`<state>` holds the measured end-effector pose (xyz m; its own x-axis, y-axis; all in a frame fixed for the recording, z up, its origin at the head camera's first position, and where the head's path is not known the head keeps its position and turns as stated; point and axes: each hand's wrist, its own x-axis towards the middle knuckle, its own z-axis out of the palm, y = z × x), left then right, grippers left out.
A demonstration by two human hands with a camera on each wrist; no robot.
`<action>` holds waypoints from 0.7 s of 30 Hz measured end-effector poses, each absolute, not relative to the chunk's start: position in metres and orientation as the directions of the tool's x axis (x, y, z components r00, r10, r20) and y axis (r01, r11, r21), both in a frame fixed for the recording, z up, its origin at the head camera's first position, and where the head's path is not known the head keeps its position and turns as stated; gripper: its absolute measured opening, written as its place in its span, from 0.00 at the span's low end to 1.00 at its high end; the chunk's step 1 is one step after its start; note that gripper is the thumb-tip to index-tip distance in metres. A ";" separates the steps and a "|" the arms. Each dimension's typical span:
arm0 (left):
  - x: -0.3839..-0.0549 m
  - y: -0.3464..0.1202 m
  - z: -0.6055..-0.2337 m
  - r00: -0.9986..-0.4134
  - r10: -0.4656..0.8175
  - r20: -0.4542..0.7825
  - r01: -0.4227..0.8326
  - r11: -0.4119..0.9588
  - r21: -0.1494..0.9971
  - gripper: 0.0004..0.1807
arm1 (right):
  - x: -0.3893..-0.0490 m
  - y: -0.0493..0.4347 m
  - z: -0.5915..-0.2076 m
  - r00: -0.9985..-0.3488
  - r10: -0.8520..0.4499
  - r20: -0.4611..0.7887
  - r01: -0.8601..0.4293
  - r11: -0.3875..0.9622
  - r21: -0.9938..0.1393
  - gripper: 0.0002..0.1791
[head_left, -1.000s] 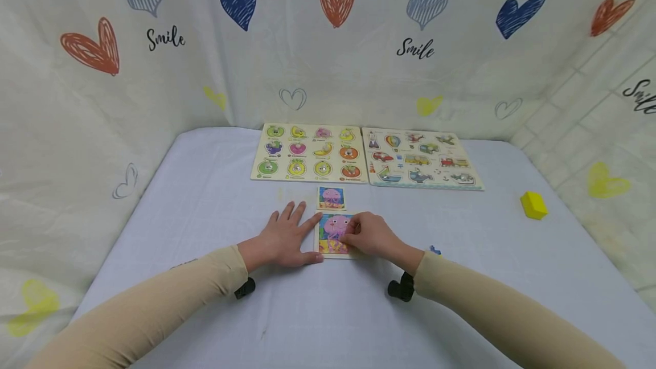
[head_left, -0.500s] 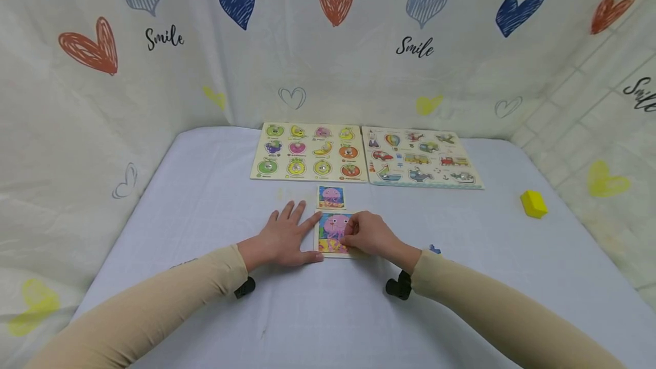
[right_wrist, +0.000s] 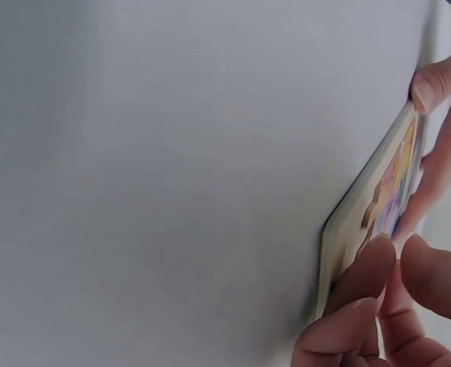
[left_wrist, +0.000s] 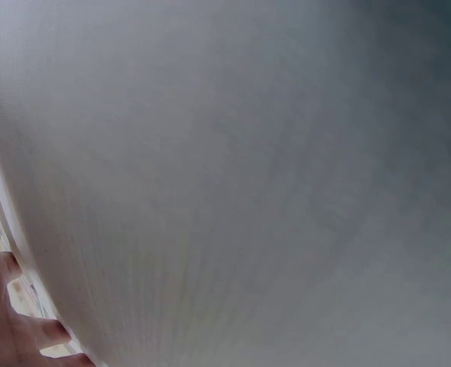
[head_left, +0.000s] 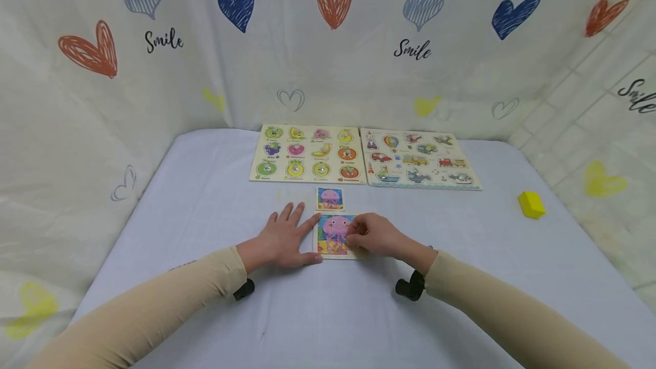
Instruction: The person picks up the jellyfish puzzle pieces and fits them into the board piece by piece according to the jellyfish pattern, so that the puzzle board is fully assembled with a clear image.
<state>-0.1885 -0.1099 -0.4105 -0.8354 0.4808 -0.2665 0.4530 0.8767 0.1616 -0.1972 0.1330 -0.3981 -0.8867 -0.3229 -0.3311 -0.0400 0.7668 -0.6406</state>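
A jigsaw board with a pink jellyfish lies flat in the middle of the table. My left hand rests flat with fingers spread, its thumb and index finger at the board's left edge. My right hand is over the board's right side with its fingers curled. In the right wrist view, the right fingertips nearly meet right at the jigsaw, and bare wood shows beside the coloured pieces; I cannot tell whether they pinch a piece. A small jellyfish picture lies just beyond the board.
A fruit puzzle board and a vehicle puzzle board lie side by side at the back. A yellow block stands at the right. Hanging cloth printed with hearts rises behind the table.
My right hand has shifted slightly right, uncovering a little more of the jigsaw. Its wrist now mostly hides a small blue thing seen earlier on the table. My left hand stays in place.
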 end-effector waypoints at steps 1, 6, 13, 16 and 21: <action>-0.188 -0.110 -0.410 -0.836 0.481 -0.265 0.453 0.877 0.162 0.51 | -0.197 0.137 -0.398 -0.886 -0.332 -0.323 -0.046 0.757 -0.652 0.05; -0.188 -0.110 -0.411 -0.836 0.483 -0.260 0.455 0.875 0.162 0.51 | -0.193 0.158 -0.392 -0.902 -0.317 -0.294 -0.039 0.737 -0.675 0.04; -0.188 -0.111 -0.411 -0.833 0.488 -0.259 0.463 0.873 0.157 0.51 | -0.186 0.200 -0.385 -0.932 -0.261 -0.251 -0.041 0.764 -0.644 0.07; -0.189 -0.111 -0.412 -0.831 0.491 -0.261 0.466 0.871 0.155 0.51 | -0.183 0.220 -0.385 -0.939 -0.236 -0.250 -0.027 0.775 -0.631 0.09; -0.188 -0.112 -0.411 -0.832 0.492 -0.257 0.465 0.870 0.161 0.51 | -0.177 0.252 -0.388 -0.941 -0.202 -0.271 0.015 0.774 -0.632 0.13</action>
<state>-0.1881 -0.1116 -0.4112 -0.8317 0.4922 -0.2570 0.4652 0.8704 0.1613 -0.1766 0.2523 -0.3883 -0.9412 -0.2025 -0.2705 0.0152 0.7745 -0.6324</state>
